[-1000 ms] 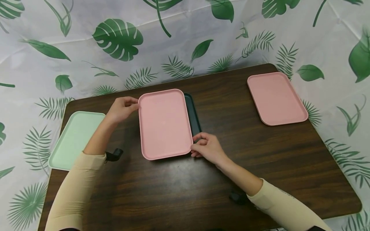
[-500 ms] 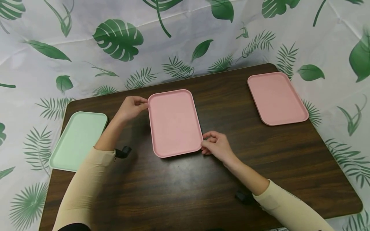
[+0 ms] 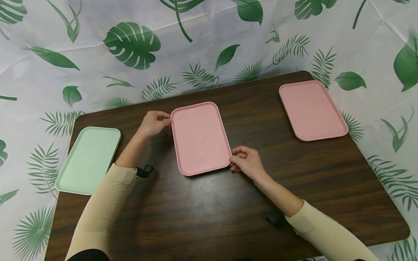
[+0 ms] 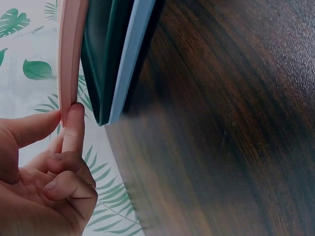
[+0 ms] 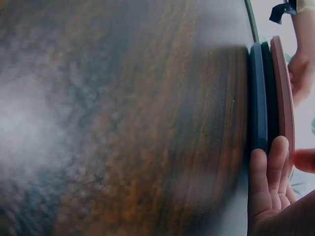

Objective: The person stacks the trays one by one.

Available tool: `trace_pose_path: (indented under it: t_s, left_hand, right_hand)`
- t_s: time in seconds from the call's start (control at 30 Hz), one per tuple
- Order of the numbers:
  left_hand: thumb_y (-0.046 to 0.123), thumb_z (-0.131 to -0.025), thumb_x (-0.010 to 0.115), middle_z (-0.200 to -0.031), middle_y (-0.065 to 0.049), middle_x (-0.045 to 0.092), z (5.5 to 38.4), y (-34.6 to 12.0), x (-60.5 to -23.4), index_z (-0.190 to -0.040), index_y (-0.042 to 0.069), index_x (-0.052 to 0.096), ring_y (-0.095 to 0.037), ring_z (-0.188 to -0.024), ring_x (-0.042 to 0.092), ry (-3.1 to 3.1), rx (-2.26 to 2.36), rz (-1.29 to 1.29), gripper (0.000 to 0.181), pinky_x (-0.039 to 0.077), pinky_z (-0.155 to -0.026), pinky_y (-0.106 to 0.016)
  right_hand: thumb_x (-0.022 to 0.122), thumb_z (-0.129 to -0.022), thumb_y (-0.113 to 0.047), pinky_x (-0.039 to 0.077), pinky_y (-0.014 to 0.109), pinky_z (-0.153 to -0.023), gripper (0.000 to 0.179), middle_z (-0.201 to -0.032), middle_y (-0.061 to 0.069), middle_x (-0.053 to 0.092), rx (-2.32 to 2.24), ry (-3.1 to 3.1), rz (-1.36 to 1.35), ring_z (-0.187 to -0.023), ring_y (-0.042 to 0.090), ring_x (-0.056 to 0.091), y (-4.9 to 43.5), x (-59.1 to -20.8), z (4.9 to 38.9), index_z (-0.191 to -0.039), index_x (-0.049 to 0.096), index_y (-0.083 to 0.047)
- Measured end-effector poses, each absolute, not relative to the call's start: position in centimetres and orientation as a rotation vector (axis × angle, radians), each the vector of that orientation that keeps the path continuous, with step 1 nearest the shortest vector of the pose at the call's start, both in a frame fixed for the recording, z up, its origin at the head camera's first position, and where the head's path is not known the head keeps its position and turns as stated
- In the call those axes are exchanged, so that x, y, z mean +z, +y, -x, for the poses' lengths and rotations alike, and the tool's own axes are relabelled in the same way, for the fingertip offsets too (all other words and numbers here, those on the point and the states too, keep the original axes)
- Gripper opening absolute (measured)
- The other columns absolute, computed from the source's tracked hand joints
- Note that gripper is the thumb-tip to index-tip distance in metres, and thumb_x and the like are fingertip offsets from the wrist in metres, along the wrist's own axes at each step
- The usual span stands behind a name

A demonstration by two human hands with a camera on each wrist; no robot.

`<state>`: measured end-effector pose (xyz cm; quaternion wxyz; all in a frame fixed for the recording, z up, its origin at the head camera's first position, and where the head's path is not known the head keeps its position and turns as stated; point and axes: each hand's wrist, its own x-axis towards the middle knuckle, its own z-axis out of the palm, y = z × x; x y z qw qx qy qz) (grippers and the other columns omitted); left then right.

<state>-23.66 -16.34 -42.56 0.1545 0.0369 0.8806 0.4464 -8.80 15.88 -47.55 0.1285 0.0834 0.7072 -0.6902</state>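
Observation:
A pink tray [image 3: 200, 139] lies over a dark green tray [image 4: 101, 64] and a blue tray [image 4: 129, 54] at the middle of the table. My left hand [image 3: 153, 124] pinches the pink tray's far left corner between thumb and fingertips; a narrow gap parts this side from the green tray. At the near right corner, my right hand [image 3: 246, 163] holds the pink tray, thumb above and fingers below. In the right wrist view, its fingertips [image 5: 279, 143] reach the stacked edges of the trays. From the head view, the pink tray hides both lower ones.
A pale green tray [image 3: 89, 159] lies at the table's left side, beside my left forearm. Another pink tray [image 3: 313, 110] lies at the back right corner. Leaf-printed cloth [image 3: 202, 43] hangs behind the dark wooden table [image 3: 183, 221].
Both hands have moved the held pink tray to the right, most of it in the first half second. The dark green strip that showed at its right side is now covered.

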Motion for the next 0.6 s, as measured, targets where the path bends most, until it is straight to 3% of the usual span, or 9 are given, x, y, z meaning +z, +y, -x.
trace_pose_path:
  t_s: [0.37,0.6]
  left_hand:
    - [0.013,-0.097,0.061,-0.098,-0.025,0.070,24.0,-16.4,-43.3,-0.115,-0.008,0.067,-0.038,-0.099,0.063,2.543,1.253,-0.090,0.028,0.044,-0.078,-0.029]
    - [0.014,-0.096,0.062,-0.099,-0.024,0.070,24.1,-16.4,-43.7,-0.115,-0.007,0.067,-0.037,-0.099,0.064,2.552,1.241,-0.075,0.029,0.045,-0.083,-0.034]
  right_hand:
    - [0.062,-0.082,0.005,0.056,0.031,-0.055,0.028,-0.068,0.011,0.067,-2.015,2.063,-0.249,-0.055,0.016,0.066,15.7,-47.6,9.1,-0.109,0.062,0.011]
    - [0.062,-0.082,0.005,0.056,0.032,-0.057,0.029,-0.070,0.012,0.068,-2.001,2.063,-0.257,-0.056,0.017,0.067,15.7,-47.6,9.2,-0.110,0.063,0.010]
